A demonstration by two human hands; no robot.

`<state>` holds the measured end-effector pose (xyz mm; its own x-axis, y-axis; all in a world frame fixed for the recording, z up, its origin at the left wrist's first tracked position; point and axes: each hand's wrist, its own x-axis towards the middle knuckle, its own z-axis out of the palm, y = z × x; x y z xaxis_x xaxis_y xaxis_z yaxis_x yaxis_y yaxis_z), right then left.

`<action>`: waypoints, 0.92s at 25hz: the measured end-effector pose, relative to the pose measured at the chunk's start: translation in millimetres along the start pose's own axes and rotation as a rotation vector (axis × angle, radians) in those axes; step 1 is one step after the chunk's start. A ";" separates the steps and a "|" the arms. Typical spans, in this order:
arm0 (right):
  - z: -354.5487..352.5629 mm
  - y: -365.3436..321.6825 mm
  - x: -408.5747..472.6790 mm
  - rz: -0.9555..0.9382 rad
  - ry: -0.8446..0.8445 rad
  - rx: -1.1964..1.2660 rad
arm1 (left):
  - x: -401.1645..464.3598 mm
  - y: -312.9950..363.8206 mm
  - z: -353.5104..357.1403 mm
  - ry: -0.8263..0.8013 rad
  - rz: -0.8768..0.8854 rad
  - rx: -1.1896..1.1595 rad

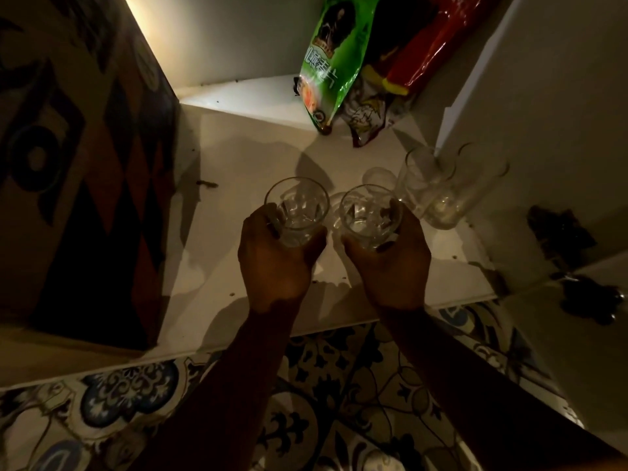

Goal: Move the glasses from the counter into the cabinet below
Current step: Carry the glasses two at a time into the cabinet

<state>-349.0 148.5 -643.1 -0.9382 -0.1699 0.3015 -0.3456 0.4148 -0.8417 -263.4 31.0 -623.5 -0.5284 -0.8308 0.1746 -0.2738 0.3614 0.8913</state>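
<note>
Inside cabinet [339,137], left hand [275,263] and right hand [390,263] each hold 1 glass.

A home kitchen, seen at a low cupboard.

Patterned floor tiles [339,385] are showing blue and white under an open white cabinet shelf [238,171]. A green food packet [334,62] and a red packet [438,39] are leaning at the shelf's back right corner, drinking glasses [438,188] are standing along its right edge, and a patterned door [78,164] is hanging open on the left.

Dim light, patterned floor tiles [339,419] (blue, floral)
</note>
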 end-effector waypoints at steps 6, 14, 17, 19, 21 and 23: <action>4.6 -0.6 0.5 0.018 0.002 0.005 | -1.6 -4.0 1.1 -0.014 -0.008 -0.011; 12.5 -4.0 4.9 0.054 -0.078 -0.010 | -1.5 -11.1 5.3 -0.011 -0.023 0.040; 12.7 -4.3 1.5 0.056 -0.055 -0.020 | 0.3 -15.7 7.8 -0.017 -0.043 0.047; 13.8 -4.7 0.4 0.069 -0.037 -0.049 | 0.6 -17.4 9.2 -0.011 -0.043 0.041; 14.8 -4.0 0.4 0.104 -0.032 -0.069 | 0.2 -16.3 10.6 -0.004 -0.031 0.026; 15.1 -3.9 -1.1 0.158 -0.028 -0.063 | 0.1 -14.6 13.2 -0.014 -0.026 0.014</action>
<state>-346.3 133.5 -646.9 -0.9803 -0.1225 0.1548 -0.1955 0.4931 -0.8477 -270.1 31.3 -642.1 -0.5320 -0.8342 0.1453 -0.2989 0.3455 0.8895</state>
